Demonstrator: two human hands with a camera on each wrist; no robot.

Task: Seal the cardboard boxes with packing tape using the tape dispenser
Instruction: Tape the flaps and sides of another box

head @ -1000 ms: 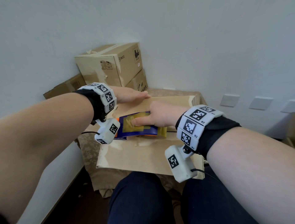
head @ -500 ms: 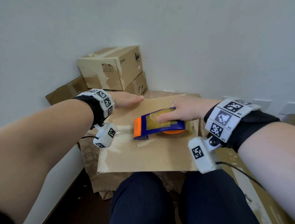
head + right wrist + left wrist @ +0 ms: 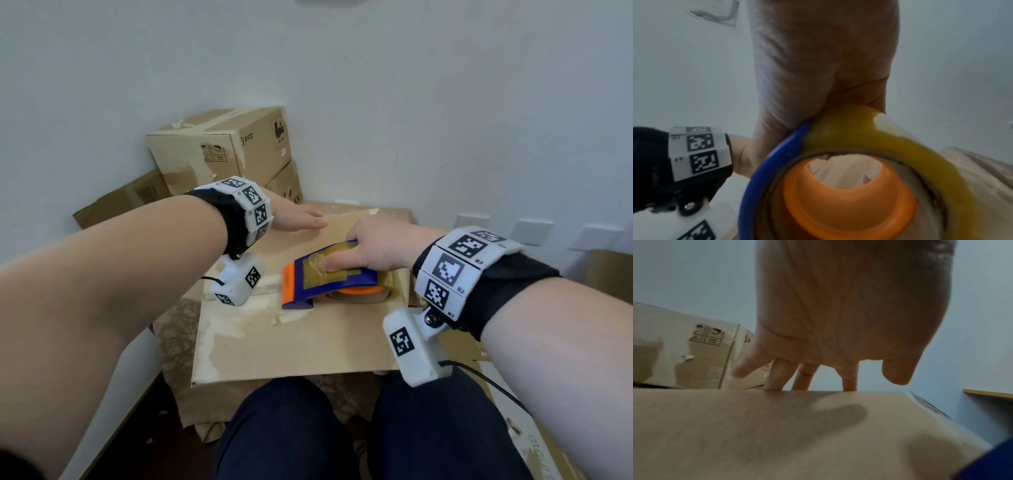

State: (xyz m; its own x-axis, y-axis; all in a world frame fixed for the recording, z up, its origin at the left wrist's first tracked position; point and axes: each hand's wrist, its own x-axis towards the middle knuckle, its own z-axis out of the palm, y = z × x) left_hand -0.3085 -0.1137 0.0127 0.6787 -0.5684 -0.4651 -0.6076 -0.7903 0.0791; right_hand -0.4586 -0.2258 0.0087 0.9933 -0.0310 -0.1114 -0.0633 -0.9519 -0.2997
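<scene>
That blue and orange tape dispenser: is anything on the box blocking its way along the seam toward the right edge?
Nothing visible does. The right hand grips the blue and orange tape dispenser on the flat brown cardboard box; the left hand presses flat on the far side, off the seam.

Plain indoor room corner, bare white wall (image 3: 411,102), stacked cardboard boxes (image 3: 222,147) (one printed "pico"), wall sockets (image 3: 534,231)

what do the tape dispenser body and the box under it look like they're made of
Tape dispenser: looks like hard moulded plastic, smooth blue shell with an orange front edge and orange hub, faintly glossy. Box: matte brown corrugated cardboard, judging by the fluted edge in the left wrist view; the shiny streaks are probably clear tape.
</scene>
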